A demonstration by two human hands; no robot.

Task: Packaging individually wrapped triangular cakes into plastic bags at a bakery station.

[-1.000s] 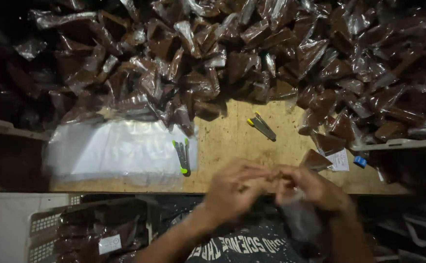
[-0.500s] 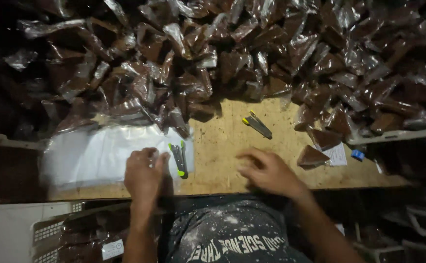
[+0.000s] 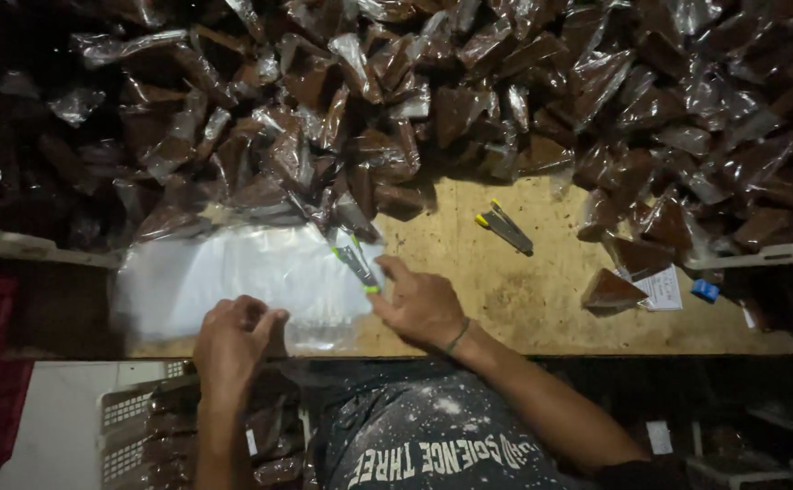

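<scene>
Dimly lit wooden bench top (image 3: 514, 299), pale and scuffed, seen from above, walled in at the back by a deep heap of clear plastic packets of dark brown stuff (image 3: 469, 100).

Left hand (image 3: 230, 340) curled, fingertips pressed down on the near edge of a flat stack of empty clear plastic bags (image 3: 233, 277); whether a sheet is pinched between thumb and fingers cannot be told. Right hand (image 3: 422, 304) loosely open, palm down on the wood, forefinger stretched to the stack's right edge, tip just beside a small grey tool with a yellow-green end (image 3: 358, 263) lying on that corner of the bags; touching or not, impossible to tell. Thin dark band around the right wrist. Nothing gripped in that hand.

Stack of bags at the bench's left, reaching from the front edge back to the foot of the heap. Second grey tool with a yellow tip (image 3: 504, 227) further right on bare wood, well apart from both hands. Single brown filled packet (image 3: 611, 292) near the right front, a white paper slip (image 3: 660, 289) just beside it, a small blue object (image 3: 705, 290) beyond. Below the bench, a dark speckled shirt and, at lower left, a pale slatted plastic crate (image 3: 133, 417) holding more brown packets.
</scene>
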